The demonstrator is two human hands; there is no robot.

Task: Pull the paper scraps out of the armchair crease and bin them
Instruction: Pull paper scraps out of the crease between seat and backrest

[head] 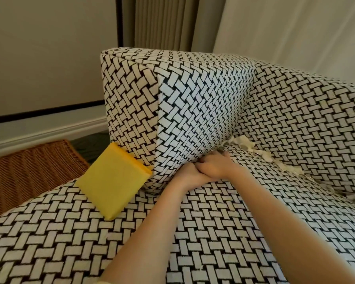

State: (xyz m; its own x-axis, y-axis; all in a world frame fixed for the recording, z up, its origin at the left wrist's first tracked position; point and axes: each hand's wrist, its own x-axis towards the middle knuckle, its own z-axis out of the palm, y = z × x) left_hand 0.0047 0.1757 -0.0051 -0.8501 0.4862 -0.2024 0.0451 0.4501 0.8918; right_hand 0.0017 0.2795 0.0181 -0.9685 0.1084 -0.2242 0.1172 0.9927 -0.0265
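Observation:
Cream paper scraps (252,148) are wedged along the armchair crease (285,167) between the seat cushion and the backrest, trailing off to the right. Both hands meet at the crease's left end, under the armrest (193,103). My right hand (217,166) has its fingers pushed into the gap, and their tips are hidden. Pressed against it, my left hand (190,174) is curled closed. I cannot see any scrap inside either hand.
A flat yellow pad (113,181) leans on the armrest's front corner and rests on the seat cushion (213,232). A brown wicker basket (29,171) stands on the floor at the left, below the skirting board. Curtains hang behind the chair.

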